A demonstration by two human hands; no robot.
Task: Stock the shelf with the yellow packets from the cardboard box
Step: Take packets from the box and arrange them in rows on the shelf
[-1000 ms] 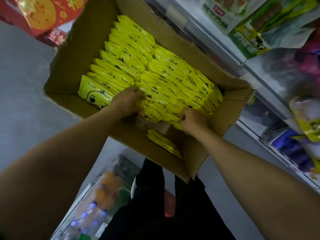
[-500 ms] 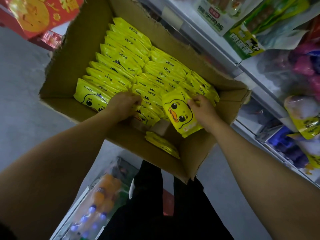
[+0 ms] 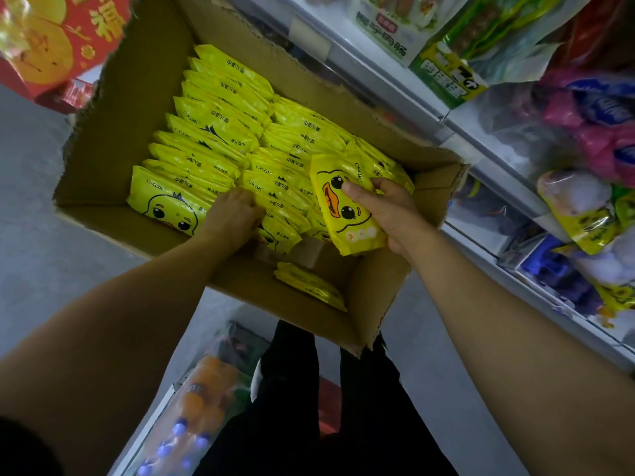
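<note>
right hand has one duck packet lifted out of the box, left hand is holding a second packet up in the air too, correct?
Not quite. In the head view the left hand holds nothing up: it is down in the cardboard box, its fingers among the packed yellow packets. The rest stands: the right hand grips one duck packet raised above the rows.

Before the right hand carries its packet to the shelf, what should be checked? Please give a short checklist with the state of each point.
1. Right hand grips the lifted packet, thumb on its front: ok.
2. Packet is free of the rows in the box: ok, it stands above them.
3. Left hand holds something: cannot tell, its fingers are buried among the packets.
4. Box is steady: cannot tell, its support is hidden.
5. Free place on the shelf: cannot tell, visible parts hold other goods.
6. Loose packet on the near flap may slide off: not ok.
</note>
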